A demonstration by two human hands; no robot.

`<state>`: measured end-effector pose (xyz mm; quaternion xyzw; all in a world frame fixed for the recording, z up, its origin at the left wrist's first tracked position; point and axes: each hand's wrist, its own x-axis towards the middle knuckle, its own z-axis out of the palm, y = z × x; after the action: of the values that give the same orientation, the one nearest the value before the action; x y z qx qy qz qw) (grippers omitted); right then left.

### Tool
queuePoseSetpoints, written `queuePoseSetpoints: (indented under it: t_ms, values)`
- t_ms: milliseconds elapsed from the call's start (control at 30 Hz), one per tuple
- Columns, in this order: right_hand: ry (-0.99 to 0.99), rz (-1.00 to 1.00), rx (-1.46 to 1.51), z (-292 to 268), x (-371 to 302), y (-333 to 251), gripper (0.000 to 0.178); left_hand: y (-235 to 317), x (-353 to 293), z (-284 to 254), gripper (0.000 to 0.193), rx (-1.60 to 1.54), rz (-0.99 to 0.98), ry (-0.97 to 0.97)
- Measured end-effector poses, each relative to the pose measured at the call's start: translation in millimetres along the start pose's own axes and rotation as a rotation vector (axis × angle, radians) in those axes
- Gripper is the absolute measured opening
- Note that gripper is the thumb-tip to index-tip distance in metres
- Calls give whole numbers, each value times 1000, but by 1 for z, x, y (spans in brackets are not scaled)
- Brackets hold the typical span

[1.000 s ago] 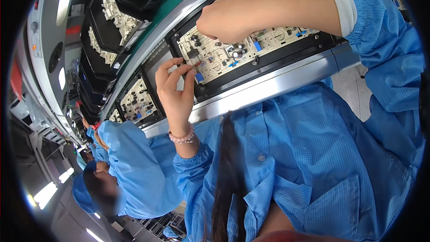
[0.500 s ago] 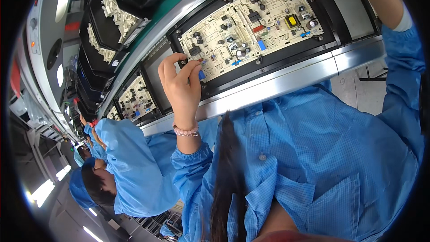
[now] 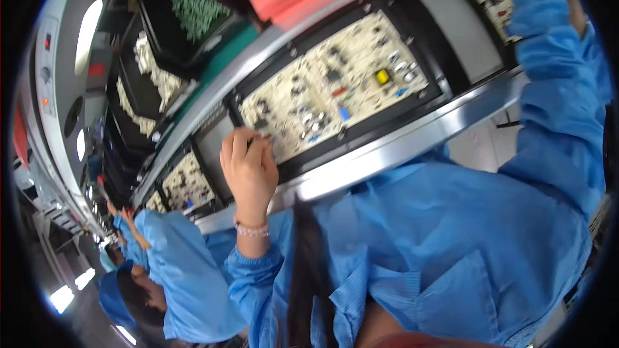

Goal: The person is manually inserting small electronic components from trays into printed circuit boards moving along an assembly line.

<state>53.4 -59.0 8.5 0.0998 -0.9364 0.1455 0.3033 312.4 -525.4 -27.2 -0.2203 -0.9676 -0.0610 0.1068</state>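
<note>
Left hand (image 3: 248, 171) curled in at the near left corner of a cream circuit board (image 3: 358, 55), upper centre of the frame.
The board sits in a black carrier (image 3: 380, 122); it looks light, stiff and fragile, best held by its edges, clear of the components. The left fingers bend narrowly together, but blur hides whether they hold anything; the right hand is out of view, so its state cannot be told. Counted: three more boards (image 3: 187, 183), one yellow component (image 3: 382, 77), two white-part heaps (image 3: 158, 71), one green heap (image 3: 196, 9) at upper left.
</note>
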Motion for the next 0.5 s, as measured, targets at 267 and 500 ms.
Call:
queuePoseSetpoints:
  t_ms: [267,500]
  values:
    - [-331,168,-216,17,15,28,29,-20,-15,-8,10,-178,-48,-21]
    - [-7,-378,706,32,20,181,31,-24,8,-38,9,-212,-22,44]
